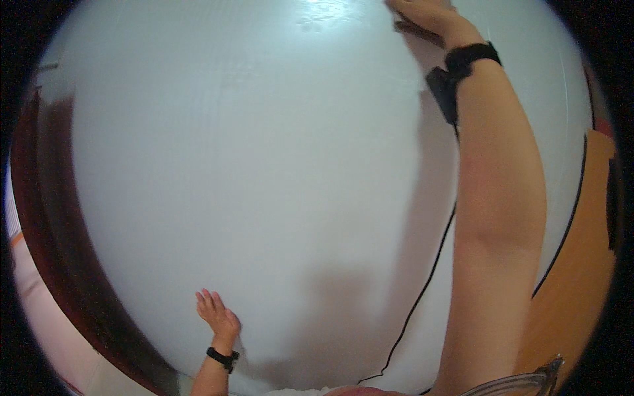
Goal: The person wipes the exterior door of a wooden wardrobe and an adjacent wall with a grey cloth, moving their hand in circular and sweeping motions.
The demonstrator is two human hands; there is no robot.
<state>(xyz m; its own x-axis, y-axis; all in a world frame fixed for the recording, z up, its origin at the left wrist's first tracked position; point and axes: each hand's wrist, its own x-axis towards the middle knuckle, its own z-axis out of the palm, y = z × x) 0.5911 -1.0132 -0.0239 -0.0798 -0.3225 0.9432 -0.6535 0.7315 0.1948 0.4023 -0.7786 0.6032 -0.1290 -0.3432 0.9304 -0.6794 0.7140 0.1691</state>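
A large, glossy white board or panel (pixel 247 173) fills most of the view, with a bright light reflection near its top. My right arm stretches far up along the right side. My right hand (pixel 426 15) is at the top edge, partly cut off, flat over the white surface. A dark narrow strip shows under its palm; whether this is a held thing or a shadow I cannot tell. My left hand (pixel 218 314) is at the lower left, fingers spread, holding nothing, resting on or just above the surface. Black straps circle both wrists.
A black device (pixel 442 94) hangs at my right wrist, its black cable (pixel 421 297) running down over the white surface. Dark reddish-brown edging (pixel 59 198) curves along the left. An orange-brown panel (pixel 579 262) with a black edge lies at right. Eyeglasses (pixel 525 383) show at the bottom.
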